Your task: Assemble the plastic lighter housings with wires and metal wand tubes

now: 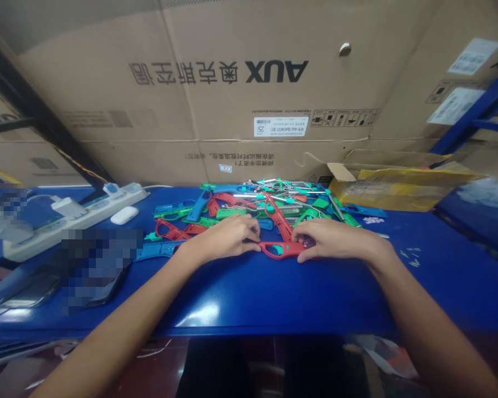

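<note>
A red plastic casing (288, 250) with a finger loop and a green trigger-like piece lies across the front of the pile, just above the blue table. My right hand (326, 237) is closed around its right part, and something small and dark shows beside the fingers. At the loop's left end, my left hand (234, 235) pinches the casing between thumb and fingers. Behind it slants another red casing half (279, 218). Green, blue and red shells are heaped beyond both hands, mixed with metal rods (249, 195) and thin white wires.
A white power strip (95, 213) with plugs, a white earbud case (124, 215) and dark, partly blurred phones (33, 284) sit at left. At back right stands an opened cardboard box (398, 185) with yellow tape. A large AUX carton (216, 110) walls off the back of the blue table (274, 298).
</note>
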A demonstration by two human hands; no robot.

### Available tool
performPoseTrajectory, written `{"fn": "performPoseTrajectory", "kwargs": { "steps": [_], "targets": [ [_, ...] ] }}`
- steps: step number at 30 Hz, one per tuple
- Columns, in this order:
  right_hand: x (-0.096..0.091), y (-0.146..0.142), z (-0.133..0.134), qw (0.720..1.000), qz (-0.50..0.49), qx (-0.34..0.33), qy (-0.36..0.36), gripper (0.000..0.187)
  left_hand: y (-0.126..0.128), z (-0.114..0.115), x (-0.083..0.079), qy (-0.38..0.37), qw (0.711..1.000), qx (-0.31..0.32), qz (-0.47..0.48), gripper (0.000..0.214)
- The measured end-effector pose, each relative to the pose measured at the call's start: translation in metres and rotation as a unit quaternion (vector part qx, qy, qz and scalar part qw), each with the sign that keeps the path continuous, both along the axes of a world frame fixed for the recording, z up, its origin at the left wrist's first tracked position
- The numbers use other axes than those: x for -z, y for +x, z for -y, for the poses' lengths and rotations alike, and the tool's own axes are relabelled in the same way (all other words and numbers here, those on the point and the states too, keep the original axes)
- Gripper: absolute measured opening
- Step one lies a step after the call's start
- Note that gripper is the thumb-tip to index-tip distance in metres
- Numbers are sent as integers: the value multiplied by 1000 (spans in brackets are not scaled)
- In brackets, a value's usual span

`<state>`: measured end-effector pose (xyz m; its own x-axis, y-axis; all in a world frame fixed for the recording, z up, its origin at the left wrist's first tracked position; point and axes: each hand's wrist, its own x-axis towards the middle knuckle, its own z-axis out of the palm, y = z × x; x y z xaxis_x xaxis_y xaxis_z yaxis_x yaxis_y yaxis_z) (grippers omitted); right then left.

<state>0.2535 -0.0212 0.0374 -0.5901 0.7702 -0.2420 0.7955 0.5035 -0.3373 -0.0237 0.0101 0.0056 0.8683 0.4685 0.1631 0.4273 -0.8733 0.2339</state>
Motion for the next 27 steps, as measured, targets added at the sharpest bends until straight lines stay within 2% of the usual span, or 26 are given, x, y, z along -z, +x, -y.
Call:
{"fn": "performPoseTrajectory", "kwargs": {
  "steps": [14, 18, 21, 25, 27],
  "targets": [
    [0, -11, 3, 999, 37, 14, 2, 24, 3, -1, 3, 1, 1000, -7, -9, 17],
    [-2, -19, 11, 997, 65, 29, 35, 20, 6, 6, 1, 52, 998, -14, -36, 14],
    [-4, -25, 16, 993, 91, 31, 65, 15, 13, 16, -1, 109, 992, -17, -58, 23],
    [-7, -24, 10, 989, 125, 2, 82, 18, 19, 22, -1, 174, 983, -5, -66, 27],
    [-7, -21, 6, 991, 115, -19, 72, 19, 18, 20, 0, 174, 983, 6, -56, 25]
  ]
}}
